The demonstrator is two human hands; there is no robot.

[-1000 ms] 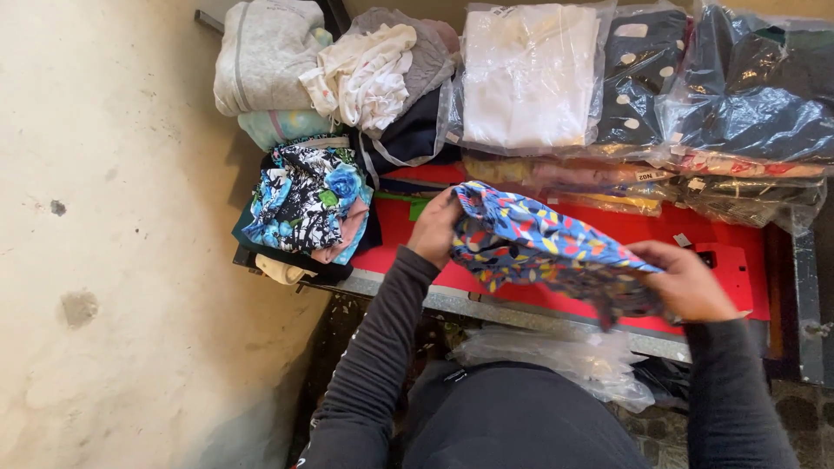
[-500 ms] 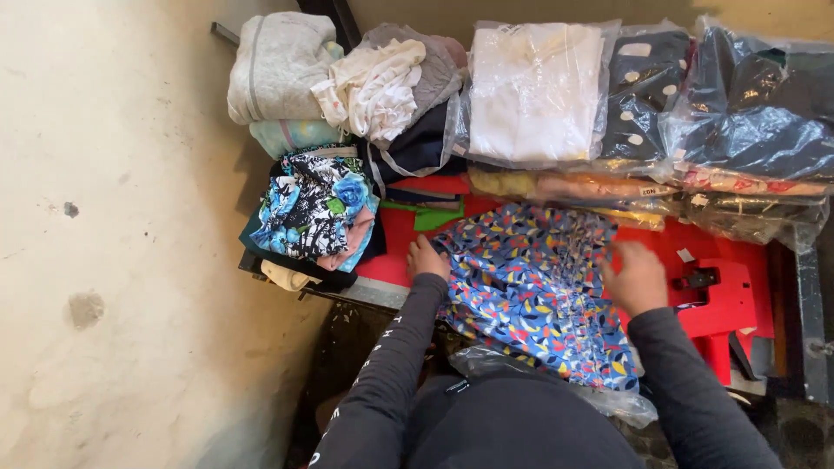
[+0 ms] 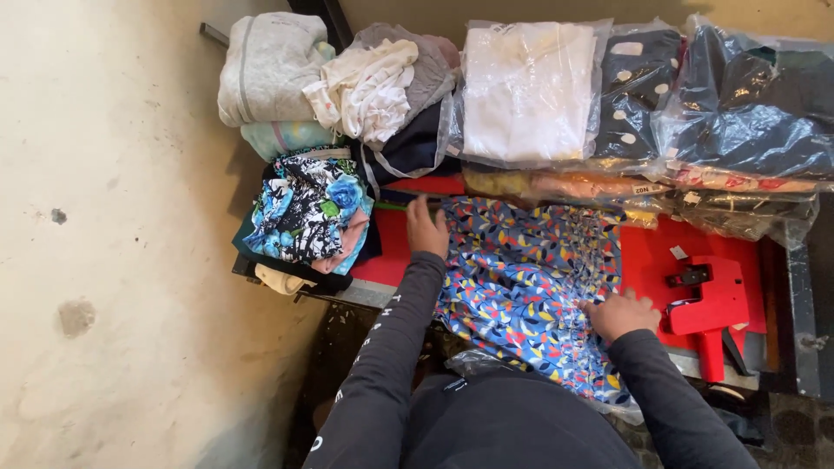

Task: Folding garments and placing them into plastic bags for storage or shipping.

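A blue garment (image 3: 530, 278) with a small multicoloured leaf print lies spread flat on the red table top (image 3: 643, 260), its lower end hanging over the near edge. My left hand (image 3: 426, 228) rests flat on the garment's upper left corner. My right hand (image 3: 621, 313) presses on the cloth's right edge, fingers spread. Neither hand grips anything. Both arms wear dark long sleeves.
A red price-label gun (image 3: 705, 300) lies right of my right hand. Bagged folded clothes (image 3: 530, 91) and dark bagged garments (image 3: 747, 104) line the back. A floral bundle (image 3: 304, 208) and a pile of pale clothes (image 3: 269, 74) sit at the left. Bare concrete floor (image 3: 104, 260) lies left.
The garment was held up bunched between both hands; it has since been laid down and spread flat, and both hands now press on it.
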